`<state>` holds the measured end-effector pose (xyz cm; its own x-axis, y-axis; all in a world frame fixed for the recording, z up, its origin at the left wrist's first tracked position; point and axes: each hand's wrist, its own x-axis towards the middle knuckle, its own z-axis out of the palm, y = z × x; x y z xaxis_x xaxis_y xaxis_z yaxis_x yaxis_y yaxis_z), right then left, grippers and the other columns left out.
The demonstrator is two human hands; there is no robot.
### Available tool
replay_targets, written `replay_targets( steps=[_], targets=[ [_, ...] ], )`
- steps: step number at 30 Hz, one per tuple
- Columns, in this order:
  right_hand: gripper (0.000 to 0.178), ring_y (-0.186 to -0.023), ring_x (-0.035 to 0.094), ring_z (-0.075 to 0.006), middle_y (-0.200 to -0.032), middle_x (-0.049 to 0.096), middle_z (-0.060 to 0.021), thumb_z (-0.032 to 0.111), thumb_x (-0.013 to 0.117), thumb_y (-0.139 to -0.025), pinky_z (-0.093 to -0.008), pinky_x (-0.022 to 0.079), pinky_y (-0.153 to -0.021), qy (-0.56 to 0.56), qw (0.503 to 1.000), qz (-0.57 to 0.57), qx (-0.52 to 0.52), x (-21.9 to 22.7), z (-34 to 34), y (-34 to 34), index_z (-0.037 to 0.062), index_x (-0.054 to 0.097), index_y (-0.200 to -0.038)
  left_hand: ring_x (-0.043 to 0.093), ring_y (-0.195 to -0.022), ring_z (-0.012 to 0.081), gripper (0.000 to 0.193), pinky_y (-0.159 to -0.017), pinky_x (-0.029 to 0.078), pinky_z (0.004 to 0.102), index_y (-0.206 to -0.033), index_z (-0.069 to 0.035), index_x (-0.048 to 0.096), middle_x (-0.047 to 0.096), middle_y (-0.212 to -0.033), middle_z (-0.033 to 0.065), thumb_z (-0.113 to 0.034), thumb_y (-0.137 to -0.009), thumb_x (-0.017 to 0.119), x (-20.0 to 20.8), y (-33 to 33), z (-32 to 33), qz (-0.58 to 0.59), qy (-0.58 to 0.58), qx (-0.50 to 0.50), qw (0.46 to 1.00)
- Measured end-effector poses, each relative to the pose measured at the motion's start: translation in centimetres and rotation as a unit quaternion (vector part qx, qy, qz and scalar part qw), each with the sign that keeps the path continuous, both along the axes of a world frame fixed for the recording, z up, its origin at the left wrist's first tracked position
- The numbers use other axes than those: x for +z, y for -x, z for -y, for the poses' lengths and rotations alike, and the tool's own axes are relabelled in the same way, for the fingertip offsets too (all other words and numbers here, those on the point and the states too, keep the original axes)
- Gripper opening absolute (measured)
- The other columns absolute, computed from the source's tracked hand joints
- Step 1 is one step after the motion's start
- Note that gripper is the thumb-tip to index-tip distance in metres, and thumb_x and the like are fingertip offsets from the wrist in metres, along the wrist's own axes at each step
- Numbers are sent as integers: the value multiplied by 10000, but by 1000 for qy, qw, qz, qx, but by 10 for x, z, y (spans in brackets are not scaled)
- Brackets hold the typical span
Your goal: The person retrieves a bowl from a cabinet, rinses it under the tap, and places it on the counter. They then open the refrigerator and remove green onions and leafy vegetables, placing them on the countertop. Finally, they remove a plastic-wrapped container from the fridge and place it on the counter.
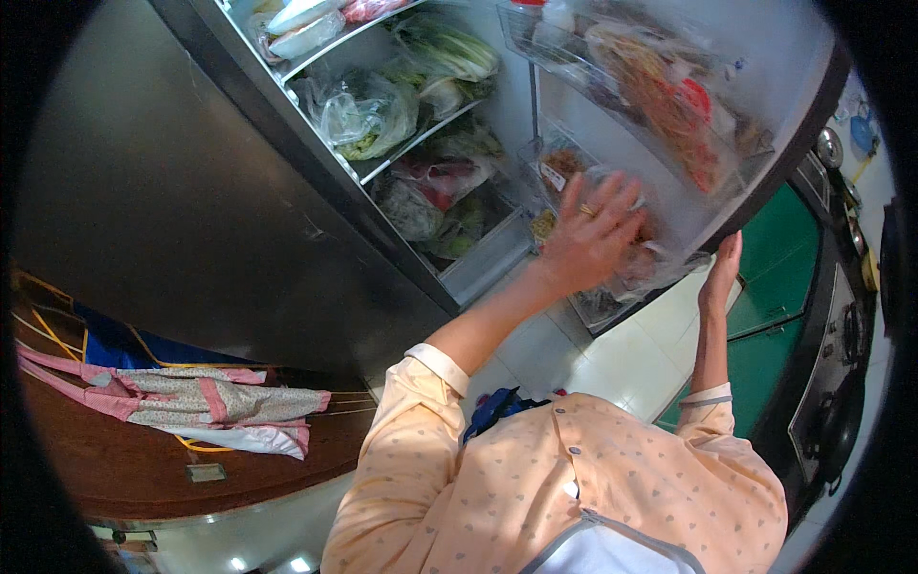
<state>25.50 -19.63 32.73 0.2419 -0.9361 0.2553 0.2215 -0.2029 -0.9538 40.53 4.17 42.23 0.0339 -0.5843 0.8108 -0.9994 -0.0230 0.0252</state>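
Observation:
The refrigerator door [776,182] stands swung out at the right. My left hand [595,234], slightly blurred, reaches over its lower bin [602,311], fingers spread above bagged food. Beside those fingers is a clear pack of brown food [559,170] with a white label. At the door's outer edge, my right hand [722,273] holds on, its fingers partly hidden by the door. A higher door bin [564,72] carries a clear bag of long orange-brown dried food [660,105].
Shelves inside the refrigerator [492,273] hold bagged vegetables [368,115] and leafy greens [445,48]. A pink-trimmed patterned apron [229,402] lies on a brown surface [115,488] at left. Green cabinets [779,249] and a stove [827,354] stand at right.

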Motion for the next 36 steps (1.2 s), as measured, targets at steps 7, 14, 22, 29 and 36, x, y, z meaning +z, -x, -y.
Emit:
replay_targets(
  steps=[7, 14, 22, 29, 36],
  targets=[
    [494, -1227, 330, -205, -1331, 363, -89, 321, 358, -945, -322, 218, -1037, -20, 994, 98, 35, -4, 73, -2, -13, 320, -1307, 304, -1262, 296, 394, -983, 207, 558, -1133, -83, 517, 381, -1324, 112, -96, -741, 559, -49, -106, -20, -75, -118, 182, 973],
    [556, -1248, 319, -228, -1343, 359, -113, 395, 359, -930, -333, 239, -1017, 48, 998, 3, -42, -32, 87, 16, 17, 289, -1332, 272, -1247, 343, 564, -945, 255, 558, -1252, -35, 372, 306, -1337, 197, -198, -754, 582, -53, -265, -51, -225, -73, 385, 892],
    [242, -699, 572, -124, -796, 624, -57, 100, 539, -788, -257, 470, -641, -193, 923, -212, 255, -119, -126, -127, 4, 595, -1004, 230, -1269, 385, 724, -996, 228, 522, -1325, 58, 211, 164, -1368, 294, -213, -771, 590, 7, -393, -97, -294, 151, 608, 722],
    [232, -843, 598, -125, -908, 634, -81, 141, 537, -835, -255, 467, -737, 64, 841, -137, 520, 53, -175, -354, -9, 610, -996, 593, -791, 363, 235, -720, 430, 499, -878, -17, 594, 623, -808, 189, -191, -720, 601, -16, -426, -101, -387, 140, 602, 685],
    [154, -940, 505, -286, -951, 578, -101, 153, 572, -712, -378, 409, -824, 532, 720, -24, 444, 122, -212, -543, 59, 625, -822, 586, -743, 330, 75, -609, 414, 432, -690, -89, 618, 611, -728, 135, -103, -717, 549, -58, -408, -47, -137, 59, 471, 869]
  ],
)
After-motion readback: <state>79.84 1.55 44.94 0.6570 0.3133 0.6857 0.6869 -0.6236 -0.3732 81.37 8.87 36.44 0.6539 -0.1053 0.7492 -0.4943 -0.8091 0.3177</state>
